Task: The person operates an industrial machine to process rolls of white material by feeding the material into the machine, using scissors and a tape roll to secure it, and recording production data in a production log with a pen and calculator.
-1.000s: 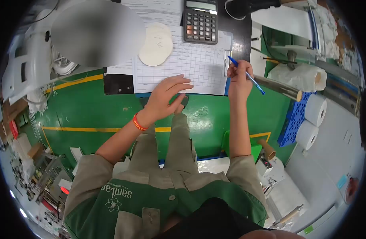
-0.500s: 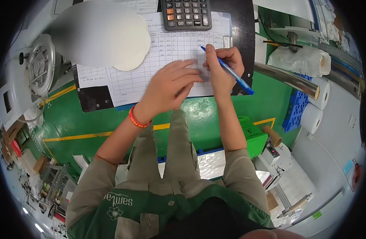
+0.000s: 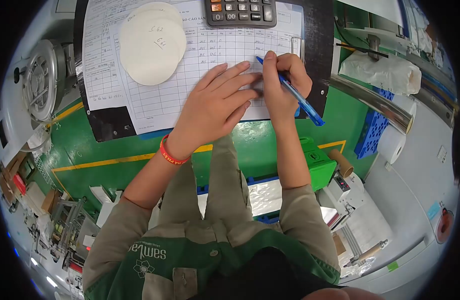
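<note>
My right hand (image 3: pixel 288 86) grips a blue pen (image 3: pixel 302 103), its tip near the right columns of a printed form (image 3: pixel 160 102) with handwritten entries. My left hand (image 3: pixel 217 102) lies flat on the same sheet with its fingers spread, close to the right hand. A red band circles the left wrist. Left of my left hand, several round white discs (image 3: pixel 152 55) with pencilled marks overlap on the papers. Above the hands sits a dark calculator (image 3: pixel 240 14) with grey and orange keys, partly cut off by the top edge.
The papers rest on a black tabletop (image 3: pixel 110 122) above a green floor. To the right are a metal roller (image 3: pixel 372 102), a blue plastic pallet (image 3: pixel 374 127) and white rolls (image 3: pixel 391 146). A green case (image 3: pixel 315 162) stands below the right forearm. A round machine part (image 3: pixel 42 80) is at left.
The view has shifted, so the whole stack of discs now shows and the blurred pale shape over it is gone. My left fingers are spread wider. The pen stays in my right hand.
</note>
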`<state>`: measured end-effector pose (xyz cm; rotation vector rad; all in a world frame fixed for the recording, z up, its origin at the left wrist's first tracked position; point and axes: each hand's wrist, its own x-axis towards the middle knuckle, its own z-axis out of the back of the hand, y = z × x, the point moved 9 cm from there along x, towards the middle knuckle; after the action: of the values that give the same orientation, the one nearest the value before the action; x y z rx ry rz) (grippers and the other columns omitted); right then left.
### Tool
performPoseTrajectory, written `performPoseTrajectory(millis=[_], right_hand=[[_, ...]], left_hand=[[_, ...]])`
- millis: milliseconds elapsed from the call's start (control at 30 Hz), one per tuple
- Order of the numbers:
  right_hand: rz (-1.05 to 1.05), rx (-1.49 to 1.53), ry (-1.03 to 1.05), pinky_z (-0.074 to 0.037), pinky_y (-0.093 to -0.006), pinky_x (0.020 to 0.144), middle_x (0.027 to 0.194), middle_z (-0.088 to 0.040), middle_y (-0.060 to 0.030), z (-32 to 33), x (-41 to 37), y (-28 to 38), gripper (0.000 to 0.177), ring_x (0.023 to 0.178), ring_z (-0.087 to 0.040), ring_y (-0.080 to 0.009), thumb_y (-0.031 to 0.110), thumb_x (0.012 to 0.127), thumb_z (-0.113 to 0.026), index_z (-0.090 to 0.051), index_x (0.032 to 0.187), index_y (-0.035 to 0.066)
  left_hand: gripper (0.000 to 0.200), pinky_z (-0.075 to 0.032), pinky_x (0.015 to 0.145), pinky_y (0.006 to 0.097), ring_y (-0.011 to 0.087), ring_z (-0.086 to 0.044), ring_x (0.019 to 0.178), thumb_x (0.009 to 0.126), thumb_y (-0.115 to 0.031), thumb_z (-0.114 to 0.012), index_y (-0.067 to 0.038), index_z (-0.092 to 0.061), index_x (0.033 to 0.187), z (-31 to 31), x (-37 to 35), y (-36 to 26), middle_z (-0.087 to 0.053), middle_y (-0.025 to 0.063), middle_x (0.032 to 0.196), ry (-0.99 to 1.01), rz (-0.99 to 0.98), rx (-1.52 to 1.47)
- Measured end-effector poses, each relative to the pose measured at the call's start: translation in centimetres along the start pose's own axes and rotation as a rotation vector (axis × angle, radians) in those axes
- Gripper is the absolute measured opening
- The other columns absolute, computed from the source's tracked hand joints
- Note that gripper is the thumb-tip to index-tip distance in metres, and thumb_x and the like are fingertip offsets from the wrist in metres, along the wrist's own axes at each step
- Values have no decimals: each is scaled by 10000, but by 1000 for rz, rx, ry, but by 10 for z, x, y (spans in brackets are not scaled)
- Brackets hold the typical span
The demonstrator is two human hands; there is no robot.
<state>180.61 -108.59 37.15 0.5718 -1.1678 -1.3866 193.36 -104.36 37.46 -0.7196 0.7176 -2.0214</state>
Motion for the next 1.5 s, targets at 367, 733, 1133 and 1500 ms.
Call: performPoseTrajectory(millis=[367, 733, 1133, 1500], right_hand=[[18, -2, -29, -303, -250, 431, 513, -426, -38, 1, 0, -4, 279, 459, -360, -74, 5, 808, -624, -435, 602, 15], [2, 20, -66, -290, -256, 429, 514, -417, -40, 3, -1, -3, 287, 468, -360, -75, -1, 805, -623, -424, 599, 18], [-2, 4, -48, -283, -252, 426, 513, -402, -33, 3, 1, -5, 295, 460, -345, -77, -20, 806, -613, -408, 597, 19], [6, -7, -57, -295, -259, 436, 524, -409, -41, 4, -2, -4, 281, 466, -350, -95, -27, 800, -607, -421, 595, 20]], left_hand=[[129, -362, 1003, 415, 218, -470, 1215, 797, -102, -602, -116, -634, 920, 1, 2, -3, -569, 19, 1163, -3, -6, 23], [111, -368, 1002, 419, 225, -480, 1208, 793, -100, -611, -108, -637, 901, 1, 2, -2, -582, 26, 1152, -15, -11, 22], [117, -366, 1005, 422, 226, -478, 1211, 796, -94, -608, -109, -642, 907, 1, 2, -1, -582, 23, 1160, -14, 1, 3], [116, -361, 1008, 414, 219, -479, 1210, 793, -92, -607, -110, -644, 901, 0, 2, -1, -581, 17, 1165, -8, 4, 13]])
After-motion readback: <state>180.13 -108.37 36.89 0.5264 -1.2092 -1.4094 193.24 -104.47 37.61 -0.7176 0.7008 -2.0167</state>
